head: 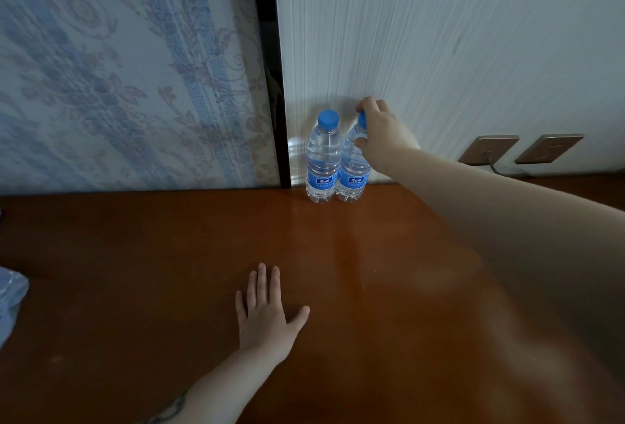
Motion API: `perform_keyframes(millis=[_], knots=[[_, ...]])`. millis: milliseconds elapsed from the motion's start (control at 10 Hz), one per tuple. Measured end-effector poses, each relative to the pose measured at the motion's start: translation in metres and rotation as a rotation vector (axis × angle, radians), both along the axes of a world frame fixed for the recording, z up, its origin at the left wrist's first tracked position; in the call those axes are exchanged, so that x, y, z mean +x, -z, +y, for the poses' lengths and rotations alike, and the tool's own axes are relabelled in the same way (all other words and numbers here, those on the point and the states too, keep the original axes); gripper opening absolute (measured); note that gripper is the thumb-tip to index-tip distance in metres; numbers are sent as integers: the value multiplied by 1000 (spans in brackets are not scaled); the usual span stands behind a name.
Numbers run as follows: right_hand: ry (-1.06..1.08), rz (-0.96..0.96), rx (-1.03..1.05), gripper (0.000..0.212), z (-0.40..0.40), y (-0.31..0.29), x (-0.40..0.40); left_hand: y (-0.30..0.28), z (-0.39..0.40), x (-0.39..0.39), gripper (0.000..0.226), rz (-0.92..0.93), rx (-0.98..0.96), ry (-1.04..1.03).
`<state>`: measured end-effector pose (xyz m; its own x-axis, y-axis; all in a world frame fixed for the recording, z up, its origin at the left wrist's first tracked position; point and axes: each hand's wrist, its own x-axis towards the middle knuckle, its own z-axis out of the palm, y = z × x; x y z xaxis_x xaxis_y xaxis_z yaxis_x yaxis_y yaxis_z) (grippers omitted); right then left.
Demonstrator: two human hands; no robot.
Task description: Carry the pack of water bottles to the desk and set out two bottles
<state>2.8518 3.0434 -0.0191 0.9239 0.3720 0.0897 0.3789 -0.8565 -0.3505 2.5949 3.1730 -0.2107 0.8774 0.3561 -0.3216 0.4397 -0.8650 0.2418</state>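
Two clear water bottles with blue caps and blue labels stand upright side by side at the back of the brown wooden desk [169, 271], against the white wall. The left bottle [323, 159] stands free. My right hand [380, 134] reaches across and grips the neck and cap of the right bottle [351, 170], whose base rests on the desk. My left hand [265, 312] lies flat on the desk, palm down, fingers spread, holding nothing. At the left edge of the view shows a bit of clear plastic wrap [10, 298], perhaps the pack.
A floral-patterned panel [118, 68] leans behind the desk on the left, with a dark gap beside it. Two bronze wall sockets [521, 149] sit low on the wall at the right, one with a cable plugged in.
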Motion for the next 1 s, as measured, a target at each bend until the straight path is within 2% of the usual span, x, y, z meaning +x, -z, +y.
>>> perform_keyframes(millis=[100, 200, 500, 700, 800, 900, 1000], knots=[[-120, -222, -142, 54, 14, -7, -6, -2, -1, 1, 92, -6, -7, -5], [-235, -232, -260, 53, 33, -6, -8, -3, 0, 1, 92, -9, -19, -7], [-186, -245, -186, 51, 42, 7, -7, -4, 2, 0, 92, 3, -11, 1], [-97, -314, -41, 73, 21, 18, -36, -17, 6, 7, 92, 97, -51, 23], [-74, -227, -50, 83, 9, 30, -62, -36, 13, 21, 84, 162, -105, 11], [-60, -168, -36, 87, -2, 34, -85, -62, 19, 33, 73, 128, -152, 1], [-98, -97, -139, 67, -16, 32, -98, -90, 21, 46, 69, 65, -109, 21]])
